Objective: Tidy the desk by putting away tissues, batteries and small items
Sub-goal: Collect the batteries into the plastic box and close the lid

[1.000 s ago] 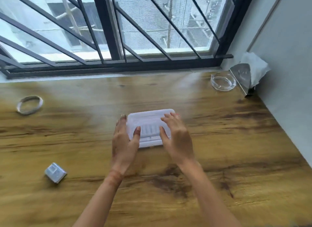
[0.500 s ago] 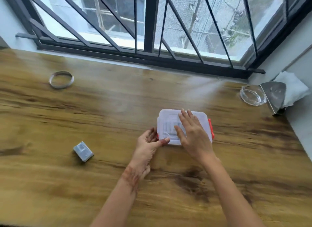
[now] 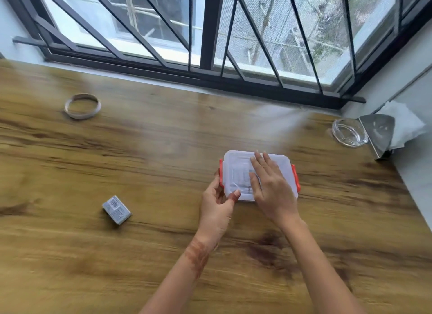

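Observation:
A clear plastic box (image 3: 238,166) with a lid and red side clasps sits on the wooden desk (image 3: 163,154), right of centre. My right hand (image 3: 271,187) lies flat on the lid with straight fingers. My left hand (image 3: 217,206) is at the box's left end; its thumb presses the front left corner and its fingers curl at the red left clasp. A small grey box (image 3: 117,209) lies on the desk to the left. White tissues (image 3: 404,124) stand in a metal holder (image 3: 376,136) at the far right wall.
A roll of tape (image 3: 82,106) lies at the back left. A clear glass ashtray (image 3: 348,132) sits beside the tissue holder. A barred window runs along the desk's far edge, and a grey wall bounds the right side.
The view has swung to the left. My left hand moved from the lid's top to the box's left clasp. My right hand stays flat on the lid.

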`<state>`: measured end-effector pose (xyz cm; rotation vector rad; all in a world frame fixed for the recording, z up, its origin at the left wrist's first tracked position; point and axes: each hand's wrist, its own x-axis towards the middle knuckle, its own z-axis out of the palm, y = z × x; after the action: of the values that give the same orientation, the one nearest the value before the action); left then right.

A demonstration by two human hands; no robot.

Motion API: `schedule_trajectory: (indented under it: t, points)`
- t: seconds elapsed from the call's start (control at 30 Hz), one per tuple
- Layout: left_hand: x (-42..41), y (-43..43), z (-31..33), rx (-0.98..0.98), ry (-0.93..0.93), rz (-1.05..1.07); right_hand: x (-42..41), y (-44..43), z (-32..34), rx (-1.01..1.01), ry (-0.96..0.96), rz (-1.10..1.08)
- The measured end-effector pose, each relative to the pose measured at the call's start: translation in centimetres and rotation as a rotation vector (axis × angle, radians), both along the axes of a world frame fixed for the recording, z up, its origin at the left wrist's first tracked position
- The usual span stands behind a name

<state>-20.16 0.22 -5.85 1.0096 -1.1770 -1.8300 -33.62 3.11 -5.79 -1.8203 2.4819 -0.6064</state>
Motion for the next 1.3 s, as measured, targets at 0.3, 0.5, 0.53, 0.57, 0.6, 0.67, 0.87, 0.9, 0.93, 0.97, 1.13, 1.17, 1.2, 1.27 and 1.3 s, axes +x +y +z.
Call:
schedule_trajectory:
  t: [0.3, 0.5, 0.53, 0.57, 0.6, 0.67, 0.87, 0.9, 0.93, 0.97, 1.13, 1.17, 1.2, 1.27, 1.3]
  points:
    - [0.2, -0.2, -0.2, -0.128, -0.125, -0.049, 0.1, 0.0, -0.1, -0.007, 0.044, 0.010]
    - [0.1, -0.1, 0.1, -0.165, -0.163, -0.060, 0.1, -0.1, 0.0, -0.006, 0.052, 0.006]
    - [0.2, -0.1, 0.2, -0.166, -0.165, -0.058, 0.2, 0.0, 0.1, -0.013, 0.044, 0.003]
    - [0.2, -0.2, 0.2, -0.162, -0.166, -0.056, 0.2, 0.1, 0.2, -0.031, 0.038, -0.008]
    - [0.2, -0.2, 0.2, -0.158, -0.166, -0.055, 0.2, 0.4, 0.3, -0.060, 0.035, -0.027]
    - [0.4, -0.4, 0.1, -0.140, -0.169, -0.050, 0.2, 1.3, 0.3, -0.148, 0.012, -0.106]
    - [0.6, -1.0, 0.2, -0.152, -0.164, -0.082, -0.6, 4.4, -0.3, -0.293, -0.473, -0.472]
    - [0.6, -1.0, 0.2, -0.152, -0.158, -0.093, -0.6, 4.6, -0.4, -0.284, -0.565, -0.513]
    - [0.6, -1.1, 0.2, -0.156, -0.156, -0.101, -0.5, 4.8, -0.4, -0.277, -0.638, -0.531]
    - [0.6, -1.1, 0.1, -0.160, -0.156, -0.107, -0.4, 5.0, -0.6, -0.281, -0.700, -0.537]
    - [0.3, -1.5, 0.2, -0.156, -0.159, -0.117, -0.7, 5.0, -0.4, -0.384, -0.896, -0.591]
    - [0.1, -1.6, 0.4, -0.168, -0.163, -0.122, -0.8, 5.1, -0.3, -0.404, -0.913, -0.600]
    - [-0.1, -1.6, 0.7, -0.181, -0.166, -0.132, -1.0, 5.3, -0.1, -0.421, -0.924, -0.602]
    - [-0.9, -1.9, 1.3, -0.200, -0.169, -0.174, -1.4, 6.0, 0.4, -0.455, -0.947, -0.609]
    - [-1.3, -2.0, 1.7, -0.207, -0.169, -0.200, -1.6, 6.5, 0.6, -0.474, -0.959, -0.612]
